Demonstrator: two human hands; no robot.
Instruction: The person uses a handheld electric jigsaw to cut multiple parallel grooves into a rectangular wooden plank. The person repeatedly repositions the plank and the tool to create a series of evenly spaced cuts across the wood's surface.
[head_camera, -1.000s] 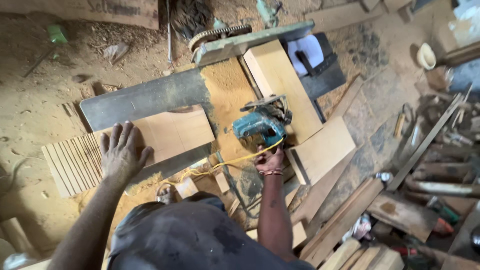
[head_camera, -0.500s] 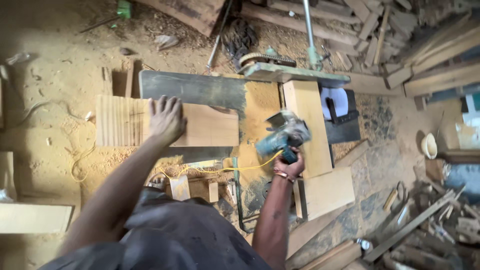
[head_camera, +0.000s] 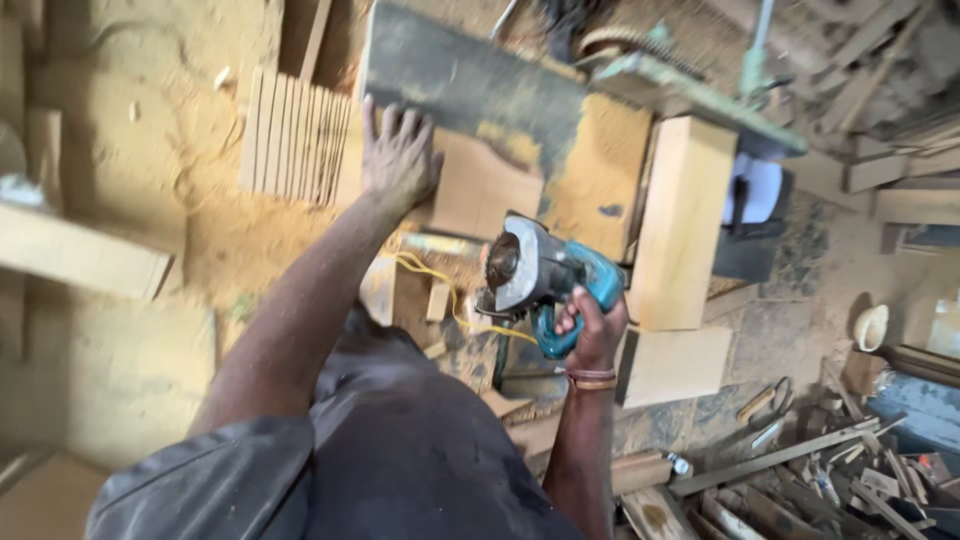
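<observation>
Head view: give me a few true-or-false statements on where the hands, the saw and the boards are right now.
1. The right hand grips the teal circular saw. True.
2. The left hand holds a hammer. False: it lies flat, fingers spread, on the wooden board.
3. The slatted wooden piece lies left of the left hand. True.
4. The saw blade is cutting into the tall pale block. False: the saw is held beside the block, not in it.
5. A yellow cord runs below the board near the saw. True.
</observation>
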